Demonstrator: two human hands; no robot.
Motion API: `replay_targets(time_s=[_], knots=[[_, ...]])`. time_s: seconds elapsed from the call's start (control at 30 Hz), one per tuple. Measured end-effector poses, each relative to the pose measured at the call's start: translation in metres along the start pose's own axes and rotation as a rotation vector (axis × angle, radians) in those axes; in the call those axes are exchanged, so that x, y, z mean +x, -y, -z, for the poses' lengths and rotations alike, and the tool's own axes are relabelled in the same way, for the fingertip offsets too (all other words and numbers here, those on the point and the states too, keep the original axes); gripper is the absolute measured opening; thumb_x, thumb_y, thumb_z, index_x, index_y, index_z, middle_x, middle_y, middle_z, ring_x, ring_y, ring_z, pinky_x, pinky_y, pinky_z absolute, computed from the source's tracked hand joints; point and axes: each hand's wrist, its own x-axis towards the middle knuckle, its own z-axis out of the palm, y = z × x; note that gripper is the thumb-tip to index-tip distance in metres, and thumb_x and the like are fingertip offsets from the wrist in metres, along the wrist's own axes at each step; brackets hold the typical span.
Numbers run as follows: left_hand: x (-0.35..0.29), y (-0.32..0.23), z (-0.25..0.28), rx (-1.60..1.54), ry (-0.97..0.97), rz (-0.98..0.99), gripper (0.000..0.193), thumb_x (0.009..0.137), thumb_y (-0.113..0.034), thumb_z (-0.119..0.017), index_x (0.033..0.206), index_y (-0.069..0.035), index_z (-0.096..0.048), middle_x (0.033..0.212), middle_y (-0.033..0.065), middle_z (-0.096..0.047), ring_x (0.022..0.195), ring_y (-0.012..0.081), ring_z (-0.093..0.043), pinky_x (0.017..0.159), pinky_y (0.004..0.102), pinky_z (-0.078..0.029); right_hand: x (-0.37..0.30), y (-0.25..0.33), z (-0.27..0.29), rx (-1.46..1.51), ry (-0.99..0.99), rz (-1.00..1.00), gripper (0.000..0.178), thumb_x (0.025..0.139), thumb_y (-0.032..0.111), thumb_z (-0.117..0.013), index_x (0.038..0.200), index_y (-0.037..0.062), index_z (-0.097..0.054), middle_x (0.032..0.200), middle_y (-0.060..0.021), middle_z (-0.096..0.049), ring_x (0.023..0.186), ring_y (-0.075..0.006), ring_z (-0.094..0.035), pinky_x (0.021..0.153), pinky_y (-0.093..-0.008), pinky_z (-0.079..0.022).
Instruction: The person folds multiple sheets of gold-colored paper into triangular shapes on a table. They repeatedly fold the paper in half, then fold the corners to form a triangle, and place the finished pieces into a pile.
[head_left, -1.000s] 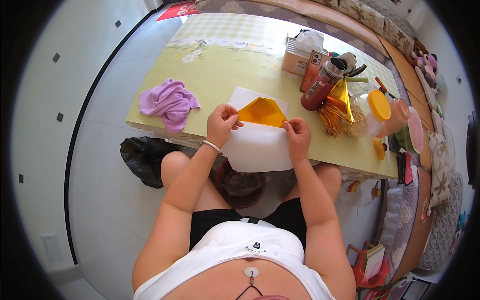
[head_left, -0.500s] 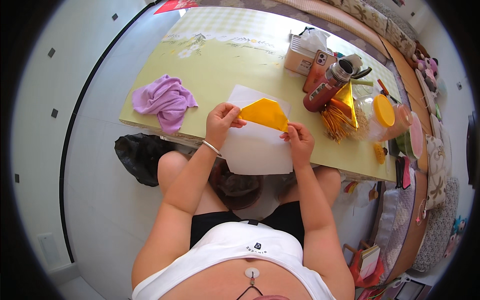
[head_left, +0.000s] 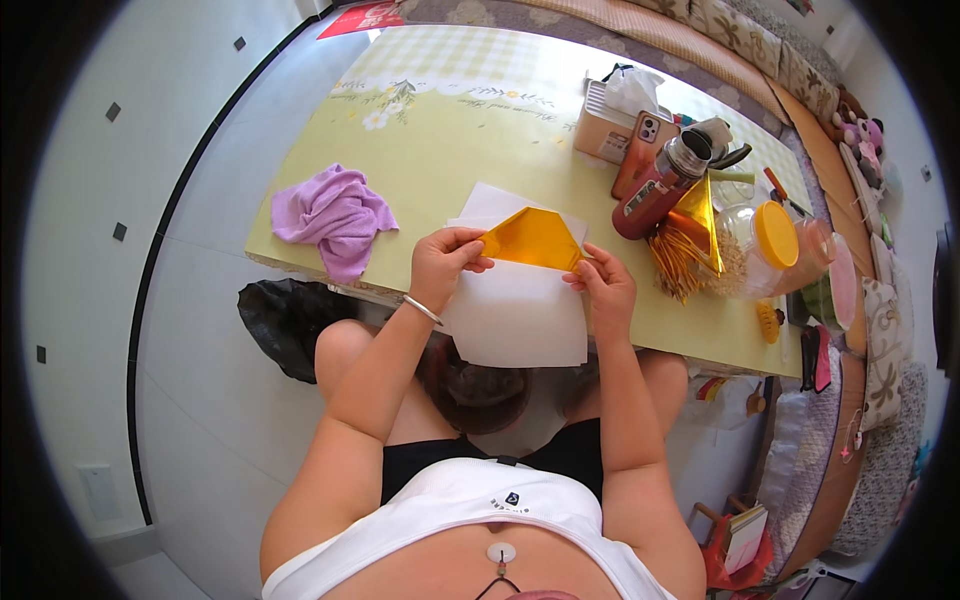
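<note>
A sheet of shiny gold foil paper [head_left: 532, 238], with folded slanting corners, is stretched between my two hands. My left hand [head_left: 452, 262] pinches its left corner between thumb and fingers. Its right corner is gripped by my right hand [head_left: 604, 280] in the same way. Beneath the foil lie white sheets [head_left: 520, 320], which reach past the table's front edge toward my lap. To the right, a bundle of folded gold foil pieces [head_left: 680, 268] lies beside a dark red thermos [head_left: 652, 200].
On the left of the table [head_left: 420, 165] lies a crumpled purple cloth [head_left: 335, 218]. A phone [head_left: 640, 150] leans near a tissue box [head_left: 603, 122] at the back right. A yellow-lidded jar [head_left: 768, 240] stands far right. Below are a black bag [head_left: 285, 325] and a dark bin [head_left: 475, 395].
The whole view has shifted slightly, so the table sits a little lower. Both hands keep their pinch on the gold foil, which now lies flatter and shows more glare.
</note>
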Motion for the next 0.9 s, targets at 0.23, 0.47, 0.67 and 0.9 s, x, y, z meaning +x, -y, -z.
replay_targets(time_s=[0.23, 0.47, 0.67, 0.9], knots=[[0.001, -0.005, -0.003, 0.032, 0.014, 0.039, 0.006, 0.093, -0.002, -0.067, 0.098, 0.001, -0.068, 0.082, 0.0082, -0.071, 0.065, 0.0174, -0.071, 0.059, 0.0248, -0.056, 0.001, 0.011, -0.003, -0.054, -0.009, -0.113, 0.01, 0.096, 0.007, -0.066, 0.099, -0.0013, -0.069, 0.083, -0.004, -0.069, 0.065, -0.0125, -0.07, 0.056, -0.0203, -0.049], [-0.001, 0.003, -0.003, 0.16, -0.027, 0.012, 0.005, 0.092, -0.003, -0.066, 0.094, 0.002, -0.066, 0.078, 0.0067, -0.069, 0.057, 0.0134, -0.066, 0.051, 0.0228, -0.048, -0.005, 0.007, -0.001, -0.096, -0.042, -0.031, 0.013, 0.098, 0.013, -0.065, 0.095, 0.0004, -0.069, 0.08, -0.0029, -0.069, 0.06, -0.0088, -0.067, 0.053, -0.0191, -0.046], [0.006, 0.011, 0.009, -0.054, -0.137, -0.046, 0.007, 0.093, -0.003, -0.067, 0.099, 0.0, -0.065, 0.077, 0.0051, -0.067, 0.055, 0.0134, -0.064, 0.049, 0.0226, -0.047, -0.005, 0.016, -0.01, 0.018, 0.008, -0.061, 0.021, 0.098, 0.022, -0.064, 0.094, 0.0025, -0.069, 0.083, -0.0049, -0.071, 0.068, -0.0105, -0.067, 0.062, -0.0235, -0.05], [0.006, -0.006, 0.004, -0.34, -0.189, 0.046, 0.01, 0.094, -0.006, -0.066, 0.103, -0.003, -0.063, 0.085, 0.0067, -0.068, 0.065, 0.0173, -0.065, 0.057, 0.0275, -0.051, -0.009, 0.006, -0.008, -0.838, 0.41, 0.757, 0.008, 0.084, 0.017, -0.071, 0.09, 0.0135, -0.071, 0.095, 0.0018, -0.071, 0.089, -0.025, -0.062, 0.078, -0.0376, -0.053]])
